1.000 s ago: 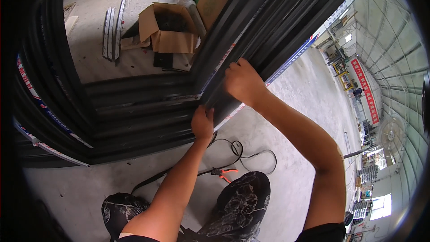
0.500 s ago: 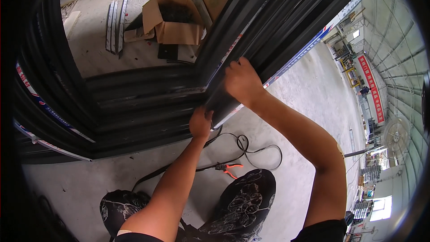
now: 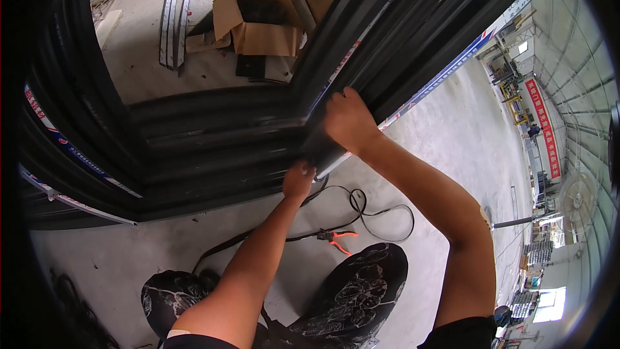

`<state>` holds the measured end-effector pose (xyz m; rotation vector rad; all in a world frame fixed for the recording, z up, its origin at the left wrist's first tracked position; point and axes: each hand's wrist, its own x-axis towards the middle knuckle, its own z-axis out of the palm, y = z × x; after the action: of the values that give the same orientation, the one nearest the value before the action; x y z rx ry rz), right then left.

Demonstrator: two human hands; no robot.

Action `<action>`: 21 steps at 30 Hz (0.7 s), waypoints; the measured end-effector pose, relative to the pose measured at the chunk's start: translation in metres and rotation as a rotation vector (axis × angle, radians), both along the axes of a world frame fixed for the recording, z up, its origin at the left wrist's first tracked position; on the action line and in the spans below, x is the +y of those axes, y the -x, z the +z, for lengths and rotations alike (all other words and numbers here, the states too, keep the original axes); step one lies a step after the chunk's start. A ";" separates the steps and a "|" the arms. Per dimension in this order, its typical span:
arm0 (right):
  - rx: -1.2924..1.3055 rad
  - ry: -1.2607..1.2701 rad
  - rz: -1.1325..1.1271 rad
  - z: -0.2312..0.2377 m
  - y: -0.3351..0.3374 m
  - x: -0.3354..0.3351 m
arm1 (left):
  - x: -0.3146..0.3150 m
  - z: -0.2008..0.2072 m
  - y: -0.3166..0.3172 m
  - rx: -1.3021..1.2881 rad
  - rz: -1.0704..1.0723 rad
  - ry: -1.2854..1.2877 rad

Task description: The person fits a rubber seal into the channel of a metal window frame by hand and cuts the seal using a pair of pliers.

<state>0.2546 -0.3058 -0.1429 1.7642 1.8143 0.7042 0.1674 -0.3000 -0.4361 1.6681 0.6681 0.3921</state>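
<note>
A large black metal frame point(image 3: 213, 178), like a door or window frame with ribbed profiles, stands in front of me. At its lower right corner my left hand point(image 3: 298, 179) is closed, thumb and fingers drawn together; whatever sits in them is too dark to make out. Higher up, my right hand point(image 3: 351, 121) presses against the right upright point(image 3: 413, 45) with curled fingers, their tips hidden from view. A thin black strip point(image 3: 387, 209) lies looped on the floor and runs up behind my left hand. Pliers with orange handles point(image 3: 338, 240) rest beside it.
Beyond the frame lie an open cardboard box point(image 3: 268, 37) with dark contents and several long metal strips point(image 3: 169, 32). More black cord point(image 3: 77, 307) is heaped at lower left. Far right, a standing fan point(image 3: 577, 200), a red banner point(image 3: 544, 132) and racks line the hall.
The view has shifted slightly, so the frame and floor items appear farther right. My left hand sits a little lower against the corner, its thumb closer to the fingers. My right hand stays on the upright.
</note>
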 end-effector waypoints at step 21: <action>-0.065 0.146 -0.154 -0.085 0.007 0.010 | 0.069 0.022 0.031 0.006 -0.212 0.590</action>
<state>0.2481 -0.2957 -0.2283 1.7418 1.6249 0.5470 0.1368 -0.2314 -0.4142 1.1591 0.5371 0.0261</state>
